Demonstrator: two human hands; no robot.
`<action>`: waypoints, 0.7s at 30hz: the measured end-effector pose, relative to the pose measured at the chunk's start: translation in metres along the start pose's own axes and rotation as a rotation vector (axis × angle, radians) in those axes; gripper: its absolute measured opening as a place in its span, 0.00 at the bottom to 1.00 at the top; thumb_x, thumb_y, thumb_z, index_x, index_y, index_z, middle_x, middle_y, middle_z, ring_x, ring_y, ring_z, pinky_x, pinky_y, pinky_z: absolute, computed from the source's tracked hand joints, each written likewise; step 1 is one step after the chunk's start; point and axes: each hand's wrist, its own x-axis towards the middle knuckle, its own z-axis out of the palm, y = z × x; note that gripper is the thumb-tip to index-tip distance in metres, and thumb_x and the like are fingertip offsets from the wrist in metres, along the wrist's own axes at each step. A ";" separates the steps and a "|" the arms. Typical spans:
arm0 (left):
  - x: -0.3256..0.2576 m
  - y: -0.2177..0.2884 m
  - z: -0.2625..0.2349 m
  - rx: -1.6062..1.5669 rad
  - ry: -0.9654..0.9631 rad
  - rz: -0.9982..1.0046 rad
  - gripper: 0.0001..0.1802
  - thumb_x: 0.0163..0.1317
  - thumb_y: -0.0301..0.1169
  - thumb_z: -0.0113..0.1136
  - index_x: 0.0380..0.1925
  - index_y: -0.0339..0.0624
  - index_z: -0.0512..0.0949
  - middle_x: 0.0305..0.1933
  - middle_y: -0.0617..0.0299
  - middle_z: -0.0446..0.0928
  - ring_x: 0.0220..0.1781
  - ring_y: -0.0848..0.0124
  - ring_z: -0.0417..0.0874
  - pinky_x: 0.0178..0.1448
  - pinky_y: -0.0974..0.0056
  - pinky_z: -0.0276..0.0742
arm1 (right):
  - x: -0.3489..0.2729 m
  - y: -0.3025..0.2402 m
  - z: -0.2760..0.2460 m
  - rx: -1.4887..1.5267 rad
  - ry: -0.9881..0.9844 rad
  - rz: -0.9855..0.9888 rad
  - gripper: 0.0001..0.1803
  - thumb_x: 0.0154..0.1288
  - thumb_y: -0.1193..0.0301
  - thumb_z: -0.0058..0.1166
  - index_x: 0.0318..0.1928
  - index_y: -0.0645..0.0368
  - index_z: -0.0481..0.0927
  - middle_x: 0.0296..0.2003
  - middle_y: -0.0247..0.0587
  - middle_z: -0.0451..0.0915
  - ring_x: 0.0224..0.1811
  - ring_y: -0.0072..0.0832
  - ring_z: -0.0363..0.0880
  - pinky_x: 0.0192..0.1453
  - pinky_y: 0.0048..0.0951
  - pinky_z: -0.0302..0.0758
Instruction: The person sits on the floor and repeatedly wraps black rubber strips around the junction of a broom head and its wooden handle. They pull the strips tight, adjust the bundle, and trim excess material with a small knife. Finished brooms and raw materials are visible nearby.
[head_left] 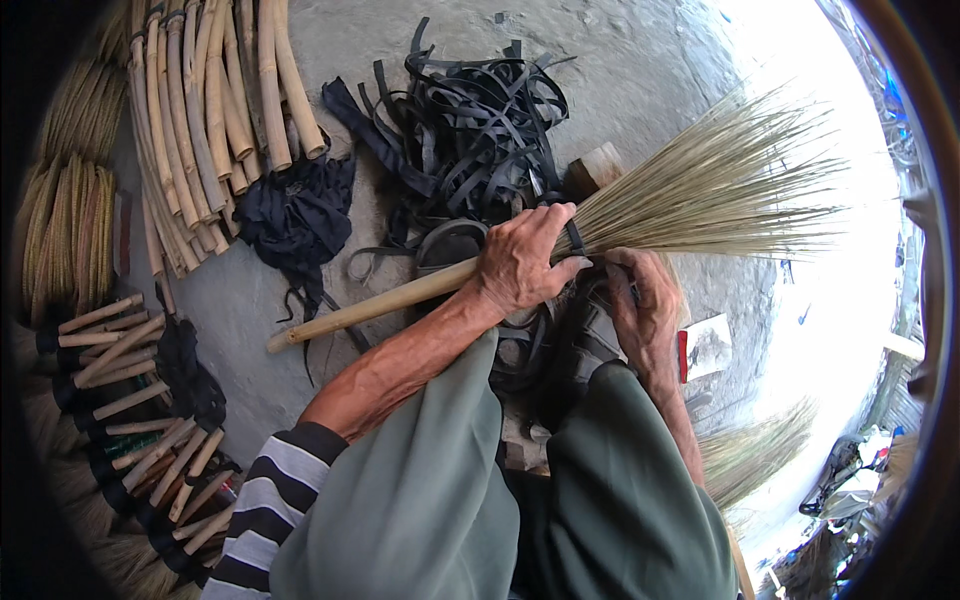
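Observation:
A grass broom (700, 190) lies slantwise across my lap, its bristles fanned to the upper right and its bamboo handle (375, 305) running to the lower left. My left hand (525, 258) is closed round the neck, where handle and grass meet. Just right of it, a narrow black strip (575, 237) circles the grass. Below this band my right hand (645, 295) is closed, thumb and fingers bent together by the strip's lower end; what lies between the fingertips is mostly hidden.
Ahead lies a tangled heap of black strips (480, 120), with dark cloth (300, 210) beside it. Bamboo sticks (200, 110) are stacked at the upper left. Several bound brooms (130, 400) line the lower left. A wooden block (595, 172) sits behind the broom; loose grass (760, 450) lies at right.

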 end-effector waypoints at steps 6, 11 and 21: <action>0.001 0.003 -0.002 0.004 -0.012 -0.012 0.37 0.62 0.40 0.81 0.67 0.39 0.75 0.52 0.45 0.85 0.54 0.42 0.90 0.57 0.42 0.88 | -0.012 0.014 0.016 -0.062 -0.004 -0.153 0.17 0.76 0.82 0.63 0.61 0.60 0.88 0.50 0.51 0.88 0.52 0.50 0.92 0.56 0.46 0.88; 0.001 0.002 -0.002 -0.009 -0.019 -0.020 0.36 0.63 0.39 0.80 0.67 0.39 0.75 0.52 0.45 0.86 0.55 0.41 0.90 0.57 0.41 0.88 | -0.011 0.021 0.026 -0.226 -0.018 -0.221 0.26 0.71 0.80 0.65 0.68 0.55 0.87 0.50 0.46 0.86 0.53 0.46 0.89 0.56 0.45 0.87; 0.005 0.002 -0.012 -0.222 -0.133 -0.224 0.33 0.65 0.33 0.81 0.67 0.38 0.78 0.55 0.42 0.91 0.58 0.44 0.95 0.62 0.48 0.89 | -0.003 0.009 0.021 -0.238 -0.025 -0.183 0.24 0.70 0.80 0.63 0.65 0.55 0.86 0.50 0.46 0.85 0.52 0.48 0.86 0.57 0.47 0.84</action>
